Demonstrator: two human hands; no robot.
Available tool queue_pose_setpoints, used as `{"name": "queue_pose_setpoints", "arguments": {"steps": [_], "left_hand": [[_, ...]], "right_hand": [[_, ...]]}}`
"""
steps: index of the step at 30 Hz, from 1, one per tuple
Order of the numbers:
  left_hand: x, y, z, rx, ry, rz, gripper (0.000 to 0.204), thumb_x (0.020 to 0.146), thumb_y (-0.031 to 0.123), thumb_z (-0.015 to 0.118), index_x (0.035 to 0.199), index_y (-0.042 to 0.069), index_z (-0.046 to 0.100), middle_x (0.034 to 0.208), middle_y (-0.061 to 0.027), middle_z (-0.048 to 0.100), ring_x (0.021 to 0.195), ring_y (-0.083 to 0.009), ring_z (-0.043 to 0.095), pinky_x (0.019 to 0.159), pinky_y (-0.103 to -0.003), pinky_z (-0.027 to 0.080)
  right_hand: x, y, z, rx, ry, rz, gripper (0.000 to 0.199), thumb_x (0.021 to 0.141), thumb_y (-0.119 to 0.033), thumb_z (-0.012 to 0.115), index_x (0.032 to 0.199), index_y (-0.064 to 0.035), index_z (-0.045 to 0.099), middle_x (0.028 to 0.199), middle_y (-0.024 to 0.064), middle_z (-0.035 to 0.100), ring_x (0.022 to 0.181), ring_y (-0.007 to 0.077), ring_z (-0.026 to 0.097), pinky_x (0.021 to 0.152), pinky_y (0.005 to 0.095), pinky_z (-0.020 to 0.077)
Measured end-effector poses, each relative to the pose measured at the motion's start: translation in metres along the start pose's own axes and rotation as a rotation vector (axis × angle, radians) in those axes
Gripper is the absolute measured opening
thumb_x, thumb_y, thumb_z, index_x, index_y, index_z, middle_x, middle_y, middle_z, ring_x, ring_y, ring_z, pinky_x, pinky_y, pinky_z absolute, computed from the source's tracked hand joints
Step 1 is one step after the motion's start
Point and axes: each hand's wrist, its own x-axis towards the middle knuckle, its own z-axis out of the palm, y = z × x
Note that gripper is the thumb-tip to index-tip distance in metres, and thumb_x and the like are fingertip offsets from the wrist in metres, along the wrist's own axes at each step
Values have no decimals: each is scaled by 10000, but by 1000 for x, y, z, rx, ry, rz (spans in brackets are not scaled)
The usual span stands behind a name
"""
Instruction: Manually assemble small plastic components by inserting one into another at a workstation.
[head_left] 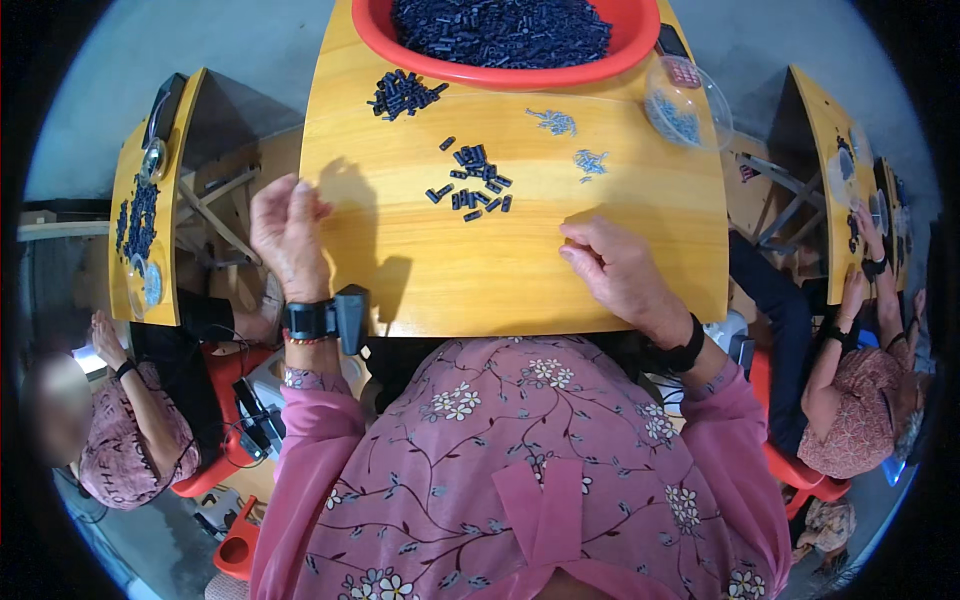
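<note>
My left hand (289, 236) is raised over the left edge of the yellow wooden table (480, 290), its fingers curled; whatever they may hold is hidden. Above the front right part of the table, my right hand (622, 268) is half closed, thumb and forefinger close together, and I cannot make out anything between them. Between and beyond the hands lies a loose group of small black tubular parts (473, 178). A denser pile of the same parts (402, 95) is farther back on the left. Two small heaps of thin silvery pins (590, 162) lie to the right.
A red basin (480, 73) full of black parts stands at the far edge. Beside it are a clear plastic bowl (690, 105) with silvery pins and a dark phone-like device (672, 42). People sit at neighbouring tables, left (150, 290) and right (815, 180).
</note>
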Motion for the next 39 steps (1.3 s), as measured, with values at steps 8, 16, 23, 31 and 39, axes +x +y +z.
{"name": "queue_pose_setpoints", "arguments": {"steps": [8,16,23,31,39], "left_hand": [[25,-39,-107,82,324,-108,235,888,47,638,1119,44,596,875,-21,614,682,-89,580,576,-242,518],[15,-52,-101,278,310,-483,474,886,165,668,1316,37,515,1099,-83,590,884,-184,590,676,-307,522],[12,-57,-91,524,245,-42,427,857,128,700,1244,-2,572,1069,-90,597,889,-176,569,773,-301,489],[-43,22,26,604,-515,260,593,710,180,823,1213,-27,588,916,-78,565,860,-172,533,750,-315,466],[-60,27,61,936,-610,258,608,682,258,834,1164,-15,583,908,-143,613,828,-299,623,731,-393,507]], "right_hand": [[9,3,-5,70,-27,3,172,835,-58,691,972,-5,602,846,171,644,766,347,645,657,395,508],[10,8,-5,88,-22,-8,214,837,-37,686,1029,-1,598,838,150,642,739,302,639,643,359,501],[37,-3,-6,-12,-73,-52,281,832,-72,664,1074,22,557,1005,196,616,882,384,616,754,421,496],[86,-16,15,-145,-94,-99,439,752,-44,723,1149,61,569,986,198,590,903,354,608,745,400,502],[103,-18,23,-154,-152,-85,469,708,-38,729,1146,53,591,973,198,596,916,370,607,797,417,493]]}}
